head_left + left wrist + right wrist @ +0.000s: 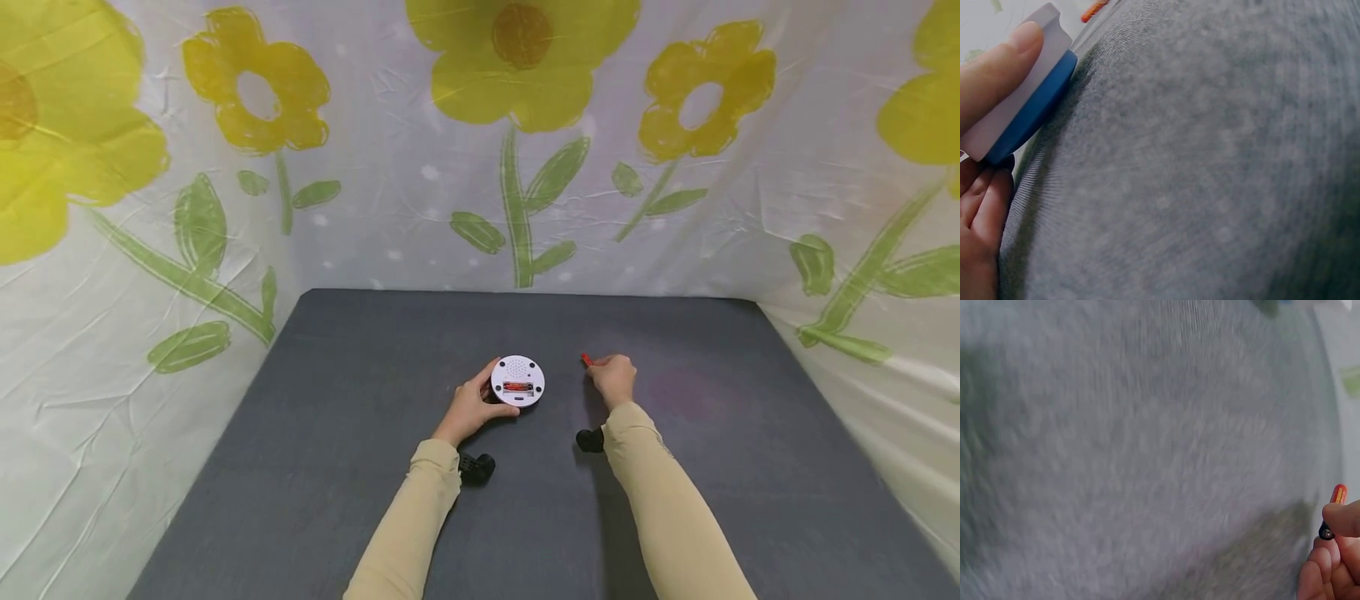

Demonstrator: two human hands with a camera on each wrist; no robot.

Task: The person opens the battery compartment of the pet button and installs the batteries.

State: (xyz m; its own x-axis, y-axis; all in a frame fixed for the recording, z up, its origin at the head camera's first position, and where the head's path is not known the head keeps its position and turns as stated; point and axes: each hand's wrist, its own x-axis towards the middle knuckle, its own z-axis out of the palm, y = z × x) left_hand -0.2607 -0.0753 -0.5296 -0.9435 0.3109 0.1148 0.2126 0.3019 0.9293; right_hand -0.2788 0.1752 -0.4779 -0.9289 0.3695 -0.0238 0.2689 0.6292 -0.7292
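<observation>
A round white device (pixel 517 381) lies on the grey table (pixel 360 433), its open back showing a red battery (pixel 516 387) in the slot. My left hand (pixel 474 406) grips the device by its left edge; in the left wrist view my fingers (pixel 988 81) curl round the device's white and blue rim (pixel 1025 100). To the right of the device, my right hand (pixel 613 379) pinches a small red battery (pixel 587 360) just above the table. The right wrist view shows that battery's (pixel 1337 495) orange end poking out above my fingertips (pixel 1341 520).
A cloth with yellow flowers (pixel 525 58) walls in the table at the back and both sides. Black wrist cameras (pixel 477 468) sit under both sleeves. Bare grey surface lies all around the hands.
</observation>
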